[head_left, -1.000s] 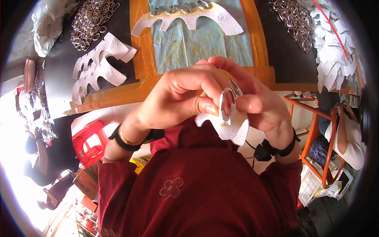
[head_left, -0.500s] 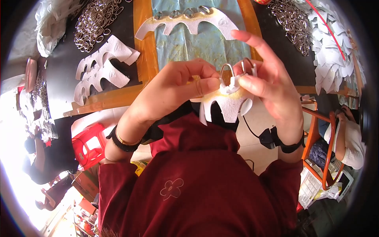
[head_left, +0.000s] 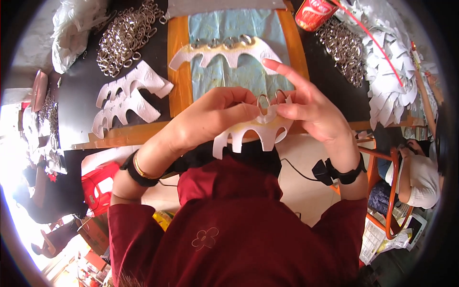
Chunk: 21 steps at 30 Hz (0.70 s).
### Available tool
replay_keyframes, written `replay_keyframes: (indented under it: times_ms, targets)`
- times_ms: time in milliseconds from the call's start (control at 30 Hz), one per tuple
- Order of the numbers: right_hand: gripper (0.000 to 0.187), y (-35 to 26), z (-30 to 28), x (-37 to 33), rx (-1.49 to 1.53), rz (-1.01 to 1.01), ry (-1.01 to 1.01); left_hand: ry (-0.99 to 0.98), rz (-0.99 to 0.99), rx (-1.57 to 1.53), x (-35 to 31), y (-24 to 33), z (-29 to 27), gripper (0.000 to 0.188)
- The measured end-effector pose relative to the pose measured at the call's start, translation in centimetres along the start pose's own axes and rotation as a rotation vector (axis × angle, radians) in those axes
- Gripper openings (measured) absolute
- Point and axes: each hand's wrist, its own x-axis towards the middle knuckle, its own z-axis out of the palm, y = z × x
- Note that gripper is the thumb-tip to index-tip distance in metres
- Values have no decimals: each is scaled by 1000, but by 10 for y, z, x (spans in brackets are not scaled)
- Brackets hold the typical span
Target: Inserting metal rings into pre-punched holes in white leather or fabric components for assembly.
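Note:
Between my two hands is a white, scalloped felt-like piece (head_left: 256,135) with a yellowish band along its upper edge. Two metal rings stand up from that edge: one ring (head_left: 262,101) is beside my left fingertips, the other (head_left: 281,95) by my right fingers. My left hand (head_left: 205,115) pinches the edge between thumb and bent fingers. The thumb of my right hand (head_left: 318,112) presses the edge just right of the first ring, its index finger stretched outward. Beyond them a similar white piece (head_left: 233,56) with several rings along its yellowish edge lies on a blue sheet (head_left: 224,83).
Two more white scalloped pieces (head_left: 125,106) lie at left, below a heap of metal rings (head_left: 125,40). At right are another ring pile (head_left: 340,52), a red can (head_left: 313,15) and a heap of white cut pieces (head_left: 387,71). A person (head_left: 418,174) sits at far right.
The held piece has turned and shifted left, with more of its scallops showing. The view has shifted, so the table sits lower in it and the red can shows more.

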Motion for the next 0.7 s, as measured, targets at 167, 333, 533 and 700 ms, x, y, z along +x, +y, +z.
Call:
replay_keyframes:
  times_ms: [167, 333, 533, 700]
  targets:
    - [82, -23, 3, 10, 48, -46, 50, -97, -102, 37, 23, 24, -19, 29]
    - [79, -57, -11, 2, 22, -479, 49, -135, 101, -334, 37, 57, -8, 33]
    - [64, -56, -36, 4, 150, -652, 532, -32, 363, -658, 104, 75, -42, 16]
    - [43, -18, -39, 10, 127, -409, 361, 160, 421, -700, 136, 81, -54, 11]
